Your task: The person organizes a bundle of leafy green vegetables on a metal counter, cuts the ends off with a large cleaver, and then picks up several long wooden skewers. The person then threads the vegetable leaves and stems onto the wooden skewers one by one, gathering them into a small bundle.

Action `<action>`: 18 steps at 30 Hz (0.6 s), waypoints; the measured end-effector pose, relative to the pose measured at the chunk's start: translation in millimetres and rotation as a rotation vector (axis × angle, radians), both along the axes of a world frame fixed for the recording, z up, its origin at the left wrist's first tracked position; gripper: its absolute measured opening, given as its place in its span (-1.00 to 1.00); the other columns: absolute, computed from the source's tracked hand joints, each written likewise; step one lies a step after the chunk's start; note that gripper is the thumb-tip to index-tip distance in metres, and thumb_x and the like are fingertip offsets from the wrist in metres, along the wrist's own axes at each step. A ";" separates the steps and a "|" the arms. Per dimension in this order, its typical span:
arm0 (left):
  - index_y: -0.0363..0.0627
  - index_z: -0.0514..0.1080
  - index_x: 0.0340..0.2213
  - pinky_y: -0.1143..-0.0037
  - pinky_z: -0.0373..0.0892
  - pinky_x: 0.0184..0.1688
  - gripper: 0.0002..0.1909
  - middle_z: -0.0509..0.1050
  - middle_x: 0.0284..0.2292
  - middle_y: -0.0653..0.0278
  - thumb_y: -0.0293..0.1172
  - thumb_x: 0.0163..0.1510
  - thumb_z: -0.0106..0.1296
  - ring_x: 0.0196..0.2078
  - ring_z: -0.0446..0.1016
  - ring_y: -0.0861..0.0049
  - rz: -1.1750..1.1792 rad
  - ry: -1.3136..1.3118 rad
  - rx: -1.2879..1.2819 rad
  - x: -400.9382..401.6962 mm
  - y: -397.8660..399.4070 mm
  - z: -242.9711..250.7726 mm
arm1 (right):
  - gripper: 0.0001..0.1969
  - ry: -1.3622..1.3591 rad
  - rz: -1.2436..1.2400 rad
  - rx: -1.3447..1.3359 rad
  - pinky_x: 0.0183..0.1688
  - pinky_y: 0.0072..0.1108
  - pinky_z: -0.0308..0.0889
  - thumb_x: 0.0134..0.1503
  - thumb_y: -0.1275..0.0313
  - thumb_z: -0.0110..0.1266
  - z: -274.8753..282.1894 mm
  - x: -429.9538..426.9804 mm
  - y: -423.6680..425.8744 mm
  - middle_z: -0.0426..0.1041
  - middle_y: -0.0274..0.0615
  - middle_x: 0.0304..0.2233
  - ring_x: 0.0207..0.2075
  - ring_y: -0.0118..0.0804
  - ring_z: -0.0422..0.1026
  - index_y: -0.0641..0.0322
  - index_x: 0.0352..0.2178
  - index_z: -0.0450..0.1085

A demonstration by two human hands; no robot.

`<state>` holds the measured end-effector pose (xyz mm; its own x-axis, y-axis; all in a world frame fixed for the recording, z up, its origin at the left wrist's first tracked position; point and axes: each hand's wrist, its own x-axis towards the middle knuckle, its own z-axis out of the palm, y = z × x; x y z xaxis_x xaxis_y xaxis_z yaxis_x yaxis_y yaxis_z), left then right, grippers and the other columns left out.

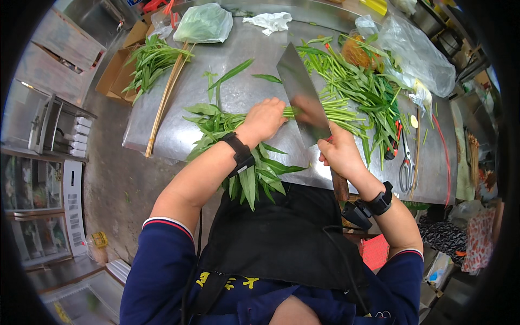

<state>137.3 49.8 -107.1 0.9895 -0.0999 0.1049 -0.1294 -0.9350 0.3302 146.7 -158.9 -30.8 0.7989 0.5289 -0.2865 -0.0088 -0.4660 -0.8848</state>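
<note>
My left hand (263, 118) grips a bunch of long-leaved greens, likely water spinach (209, 122), by its stems. The leafy end hangs over the table's front edge against my apron. In my right hand (340, 149) is a cleaver (302, 93) with a wide metal blade and a wooden handle. Its blade lies across the green stems (341, 111) just right of my left hand. Whether the edge touches the stems or the metal tabletop (260, 83) I cannot tell. Loose leaves (231, 74) lie beyond my left hand.
More greens (365, 89) are heaped at the right, near scissors (406, 170) and a red-and-black cutter (393, 142). Bamboo sticks (167, 97) and another bunch (152, 65) lie at the left. A bagged vegetable (205, 23), white plastic (270, 21) and clear bags (422, 53) line the back.
</note>
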 end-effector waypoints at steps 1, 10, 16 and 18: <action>-0.20 0.28 -0.39 0.35 0.25 -0.20 -0.77 0.33 -0.36 0.11 -0.33 -0.08 -0.04 -0.24 0.30 0.19 -0.006 -0.017 -0.007 0.3 0.7 -1.0 | -0.55 -0.039 0.030 -0.039 -0.68 -0.65 0.27 -0.05 0.58 -0.18 1.2 0.9 2.0 0.28 -0.25 -0.67 -0.72 -0.51 0.30 0.34 -0.05 0.09; -0.20 0.28 -0.36 0.35 0.26 -0.21 -0.76 0.34 -0.38 0.11 -0.34 -0.07 -0.05 -0.26 0.31 0.18 0.026 -0.004 -0.062 3.6 0.9 -6.8 | -0.49 -0.364 0.167 -0.253 -0.65 -0.58 0.27 -0.06 0.58 -0.22 -11.4 7.6 13.7 0.32 -0.11 -0.66 -0.72 -0.39 0.34 0.39 0.00 0.00; -0.18 0.29 -0.36 0.36 0.27 -0.21 -0.77 0.35 -0.38 0.12 -0.34 -0.07 -0.05 -0.27 0.33 0.19 0.041 0.014 -0.064 5.3 -0.6 -9.9 | -0.47 -0.320 0.164 -0.210 -0.68 -0.60 0.25 -0.08 0.61 -0.23 -4.3 10.0 14.7 0.30 -0.16 -0.70 -0.73 -0.43 0.31 0.35 0.01 0.01; -0.18 0.30 -0.36 0.37 0.27 -0.21 -0.78 0.35 -0.38 0.12 -0.35 -0.07 -0.05 -0.27 0.33 0.20 0.042 0.016 -0.052 5.6 -0.5 -10.7 | -0.47 -0.193 0.113 -0.160 -0.69 -0.62 0.24 -0.08 0.61 -0.23 5.2 6.0 15.0 0.28 -0.20 -0.71 -0.74 -0.46 0.28 0.33 0.01 0.03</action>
<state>142.9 49.3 -117.8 0.9942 -0.0534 0.0929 -0.0850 -0.9212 0.3798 152.7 -143.9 -25.6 0.7855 0.5779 -0.2215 0.2130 -0.5885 -0.7800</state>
